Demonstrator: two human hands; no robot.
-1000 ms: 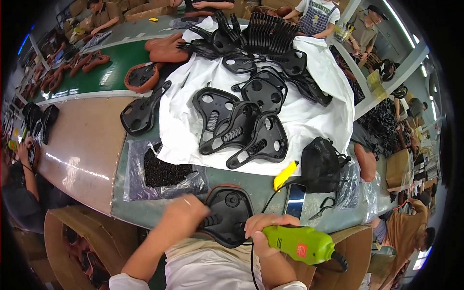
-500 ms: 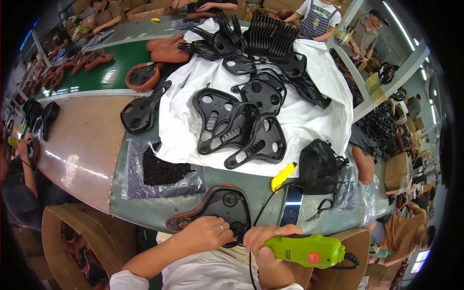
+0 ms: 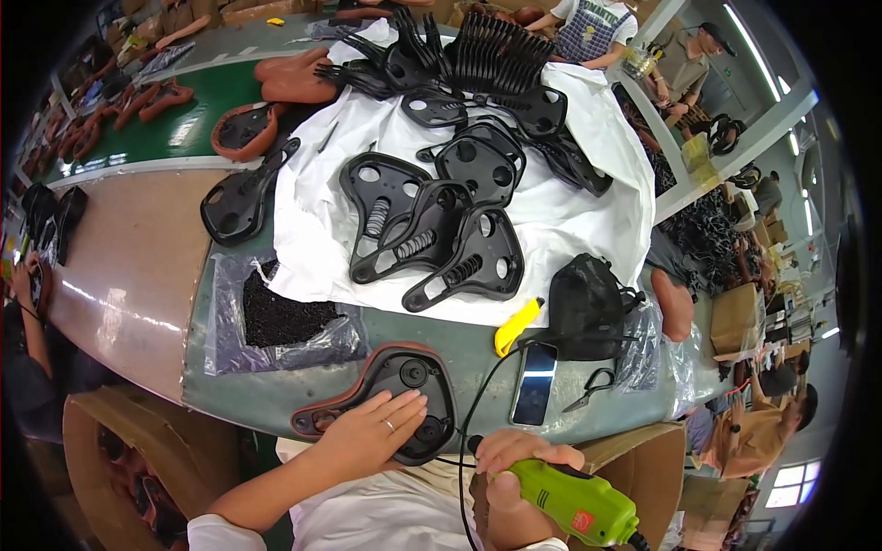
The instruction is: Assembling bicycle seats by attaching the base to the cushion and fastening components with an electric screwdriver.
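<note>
Left hand [image 3: 367, 432] lies flat, fingers spread, on saddle base [image 3: 390, 386]; right hand [image 3: 514, 468] grips green power tool [image 3: 574, 500].

Long workbench [image 3: 138, 275], grey-green top, worn pale brown patch at its left part. A green-surfaced table [image 3: 175, 129] runs behind it at upper left. White cloth [image 3: 570, 211] covers the bench's middle and right. Cardboard boxes [image 3: 101, 450] stand on the floor at lower left and lower right. Ceiling strip light [image 3: 746, 39] at upper right, lit. Bright window [image 3: 781, 482] at lower right edge. Other workers sit along the far and right sides.
</note>
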